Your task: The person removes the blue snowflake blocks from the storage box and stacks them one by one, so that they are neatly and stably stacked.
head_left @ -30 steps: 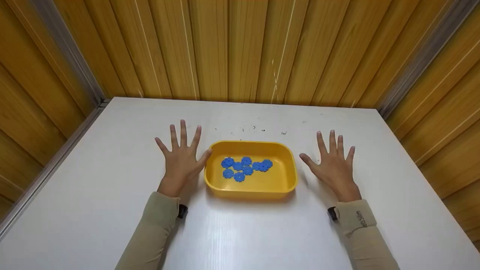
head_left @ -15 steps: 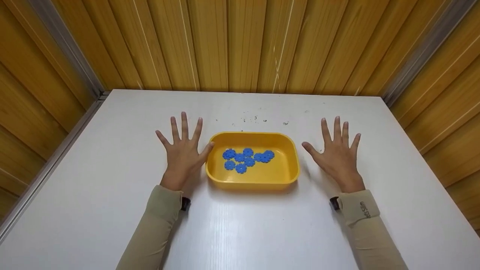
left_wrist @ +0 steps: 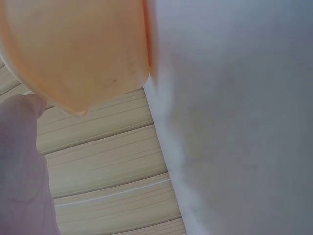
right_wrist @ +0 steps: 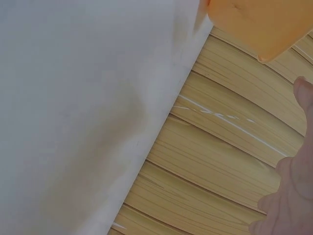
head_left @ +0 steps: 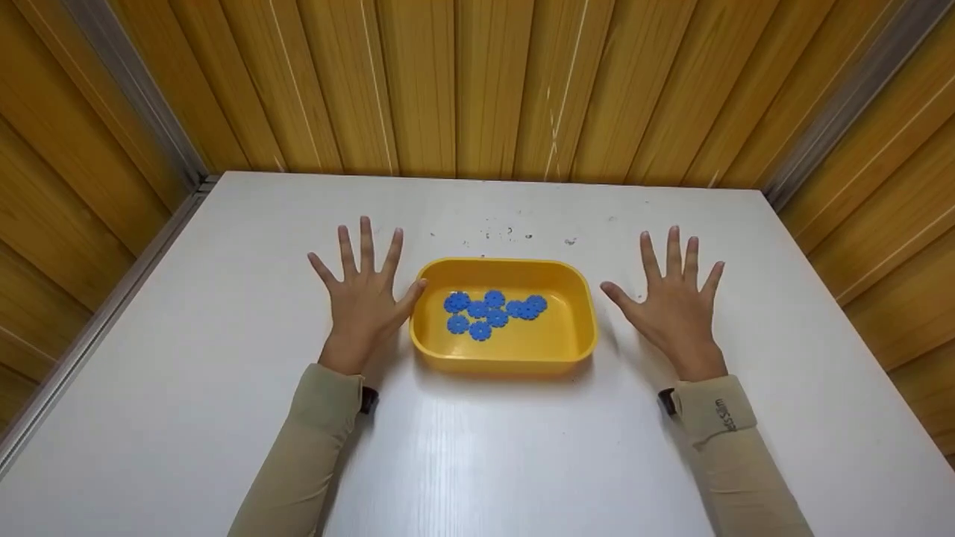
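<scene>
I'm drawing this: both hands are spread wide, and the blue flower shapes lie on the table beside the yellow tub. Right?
Not quite: the head view shows the blue flower shapes inside the yellow tub, not beside it. The left hand and right hand are spread wide.

The head view is bright and even, light seeming to fall from above, with pale streaky glare on the near middle of the flat white tabletop (head_left: 477, 462) and a small highlight inside the yellow rectangular plastic tray (head_left: 503, 366). Soft shadows lie along the tray's near edge and on the inner sides of the bare left hand (head_left: 364, 307) and bare right hand (head_left: 677, 315). The ribbed wood-grain wall panels (head_left: 485, 89) look dimmer, their lines splaying outward as through a wide lens. Both wrist views are hazy and washed out, paling the tray to orange, with diffuse shadows smudging the tabletop
</scene>
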`<state>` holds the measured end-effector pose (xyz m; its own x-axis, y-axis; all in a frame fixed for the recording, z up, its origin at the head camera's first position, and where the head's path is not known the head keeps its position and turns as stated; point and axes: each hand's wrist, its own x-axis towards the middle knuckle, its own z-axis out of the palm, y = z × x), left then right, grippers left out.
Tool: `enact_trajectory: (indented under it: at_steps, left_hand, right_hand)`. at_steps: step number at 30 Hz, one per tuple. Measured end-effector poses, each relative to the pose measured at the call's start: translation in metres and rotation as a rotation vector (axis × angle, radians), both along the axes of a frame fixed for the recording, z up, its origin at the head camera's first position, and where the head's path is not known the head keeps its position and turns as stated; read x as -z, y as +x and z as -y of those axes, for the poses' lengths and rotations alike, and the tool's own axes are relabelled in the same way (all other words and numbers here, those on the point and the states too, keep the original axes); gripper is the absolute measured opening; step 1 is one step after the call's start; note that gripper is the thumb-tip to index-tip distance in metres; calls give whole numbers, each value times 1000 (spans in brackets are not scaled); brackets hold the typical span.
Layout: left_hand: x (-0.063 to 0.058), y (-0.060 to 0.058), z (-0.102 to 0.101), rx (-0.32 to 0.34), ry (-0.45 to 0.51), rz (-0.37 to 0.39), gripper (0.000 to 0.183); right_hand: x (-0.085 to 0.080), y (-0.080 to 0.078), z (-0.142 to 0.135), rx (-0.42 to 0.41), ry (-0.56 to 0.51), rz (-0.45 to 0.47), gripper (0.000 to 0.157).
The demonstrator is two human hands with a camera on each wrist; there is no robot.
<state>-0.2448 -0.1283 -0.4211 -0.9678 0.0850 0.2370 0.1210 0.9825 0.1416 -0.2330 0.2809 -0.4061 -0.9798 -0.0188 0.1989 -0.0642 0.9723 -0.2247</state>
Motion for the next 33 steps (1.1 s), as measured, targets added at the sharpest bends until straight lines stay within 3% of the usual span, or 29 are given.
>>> enact_trajectory:
  at_steps: [22, 29, 33]
  left_hand:
    - [0, 2, 2, 12, 10, -52, 83]
    - [-2, 3, 3, 15, 26, -77, 81]
    - [-7, 3, 2, 21, 79, -32, 80]
  right_hand:
    - [3, -1, 3, 10, 18, 13, 101]
    - [0, 0, 5, -4, -49, -2, 98]
    - [-2, 1, 6, -15, -133, -28, 88]
